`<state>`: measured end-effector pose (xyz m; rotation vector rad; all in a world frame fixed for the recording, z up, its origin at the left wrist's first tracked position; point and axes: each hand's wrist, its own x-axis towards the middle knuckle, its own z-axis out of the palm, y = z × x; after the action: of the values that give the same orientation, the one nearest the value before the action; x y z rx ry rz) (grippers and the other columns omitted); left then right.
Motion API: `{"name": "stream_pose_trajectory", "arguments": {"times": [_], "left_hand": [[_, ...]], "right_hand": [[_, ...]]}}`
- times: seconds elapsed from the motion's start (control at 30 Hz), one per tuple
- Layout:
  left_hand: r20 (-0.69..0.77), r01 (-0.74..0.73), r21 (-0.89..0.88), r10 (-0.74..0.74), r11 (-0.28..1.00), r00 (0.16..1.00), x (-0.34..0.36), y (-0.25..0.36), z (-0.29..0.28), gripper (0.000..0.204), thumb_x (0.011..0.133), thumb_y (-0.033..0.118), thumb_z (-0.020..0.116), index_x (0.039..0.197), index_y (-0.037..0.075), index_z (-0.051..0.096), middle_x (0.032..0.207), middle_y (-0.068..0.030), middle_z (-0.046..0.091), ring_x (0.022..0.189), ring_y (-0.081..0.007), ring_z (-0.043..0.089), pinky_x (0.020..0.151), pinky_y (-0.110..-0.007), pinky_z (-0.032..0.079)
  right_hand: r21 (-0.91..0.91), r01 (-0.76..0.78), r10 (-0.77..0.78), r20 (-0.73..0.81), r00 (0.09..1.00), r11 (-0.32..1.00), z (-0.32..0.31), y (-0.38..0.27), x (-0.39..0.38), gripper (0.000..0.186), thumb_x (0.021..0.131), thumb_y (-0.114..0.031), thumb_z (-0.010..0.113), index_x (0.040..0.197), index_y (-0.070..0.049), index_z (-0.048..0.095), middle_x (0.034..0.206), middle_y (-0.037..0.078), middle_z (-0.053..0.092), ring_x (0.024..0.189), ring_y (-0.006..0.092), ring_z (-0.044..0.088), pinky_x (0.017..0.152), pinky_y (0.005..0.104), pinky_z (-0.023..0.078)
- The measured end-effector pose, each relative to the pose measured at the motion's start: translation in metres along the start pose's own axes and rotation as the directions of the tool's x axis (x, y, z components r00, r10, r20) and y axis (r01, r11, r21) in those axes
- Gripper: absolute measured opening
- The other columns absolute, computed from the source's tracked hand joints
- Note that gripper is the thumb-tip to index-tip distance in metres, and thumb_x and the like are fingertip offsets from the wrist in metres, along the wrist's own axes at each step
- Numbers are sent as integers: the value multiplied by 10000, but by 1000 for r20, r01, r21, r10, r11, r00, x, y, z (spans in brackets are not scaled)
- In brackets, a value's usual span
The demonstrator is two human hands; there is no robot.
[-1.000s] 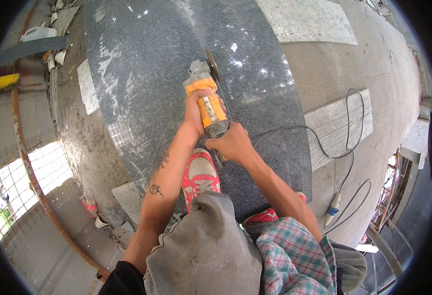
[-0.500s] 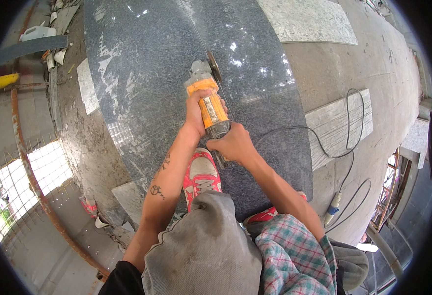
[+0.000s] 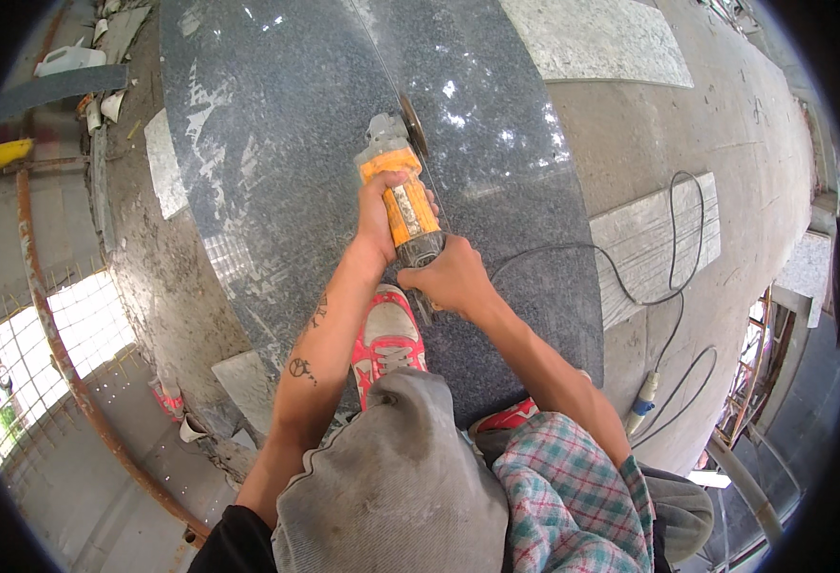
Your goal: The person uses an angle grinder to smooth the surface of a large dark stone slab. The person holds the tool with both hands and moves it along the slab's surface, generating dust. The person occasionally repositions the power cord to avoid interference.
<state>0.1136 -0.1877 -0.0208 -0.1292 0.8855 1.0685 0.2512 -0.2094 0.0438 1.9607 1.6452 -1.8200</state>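
Work in hand looks like cutting the dark stone slab (image 3: 276, 181) along a thin line (image 3: 371, 38) with an angle grinder (image 3: 404, 202); the next move seems to call for a steady push, the disc (image 3: 412, 126) true to that line. The grinder lies inside both grips: the left hand (image 3: 374, 227) has its fingers (image 3: 432, 201) curled closed around the orange middle, the right hand (image 3: 450, 275) closes on the dark rear end, and the disc sits beyond the fingertips, edge-on at the line.

I see smudged grey trousers (image 3: 391, 477), plaid cloth (image 3: 568, 506), a black sleeve (image 3: 238, 544), red-and-pale sneakers (image 3: 388, 329), dark tattoos (image 3: 300, 370) on the left forearm (image 3: 336, 329).
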Motion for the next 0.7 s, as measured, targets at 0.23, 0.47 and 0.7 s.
{"name": "stream_pose_trajectory", "arguments": {"times": [0.23,0.47,0.7], "left_hand": [[18,35,-98,-34,995,999,0,-5,0,447,751,299,593,1060,-5,483,789,-140,586,673,-260,622,630,-399,554],[-21,17,-45,-18,999,1000,-8,-9,1,442,724,316,601,1012,-8,515,798,-126,577,683,-260,614,642,-403,543],[-13,51,-63,-51,997,999,-14,-17,3,430,743,309,591,1036,6,507,777,-137,586,673,-270,618,621,-407,540]], "right_hand": [[44,-32,31,15,999,999,0,5,-3,487,578,-298,759,862,76,631,762,206,681,726,319,694,701,373,548],[68,-4,2,32,999,998,-2,3,-13,515,573,-313,790,896,59,640,792,203,687,761,318,695,718,381,546],[37,54,-53,-8,999,998,0,13,-21,487,591,-260,774,932,59,637,797,179,680,722,260,679,661,358,530]]}}
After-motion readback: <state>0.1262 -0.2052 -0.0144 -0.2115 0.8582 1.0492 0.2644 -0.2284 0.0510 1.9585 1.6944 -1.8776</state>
